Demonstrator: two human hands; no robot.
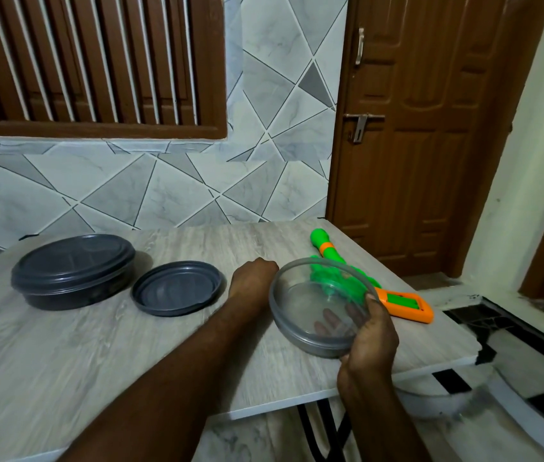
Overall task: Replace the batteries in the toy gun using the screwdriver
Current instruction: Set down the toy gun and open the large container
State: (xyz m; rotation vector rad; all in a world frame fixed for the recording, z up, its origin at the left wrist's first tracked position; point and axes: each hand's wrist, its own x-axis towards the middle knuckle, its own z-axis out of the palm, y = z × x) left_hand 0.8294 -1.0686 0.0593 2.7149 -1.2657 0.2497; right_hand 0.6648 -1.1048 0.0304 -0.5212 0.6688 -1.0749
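The green and orange toy gun (325, 249) lies on the right part of the table, its orange grip (410, 308) toward the near right edge with green showing in a recess. My right hand (372, 341) grips a clear round container (300, 315), tilted and lifted above the table in front of the gun. Its fingers show through the clear base. My left hand (253, 278) reaches across to just left of the container, back of the hand up, fingers hidden. No screwdriver is in view.
A dark round lidded container (70, 271) stands at the table's left, with a loose dark lid (177, 288) beside it. The wood-grain table (64, 361) ends close to the gun on the right. A tiled wall and a brown door (414, 128) lie behind.
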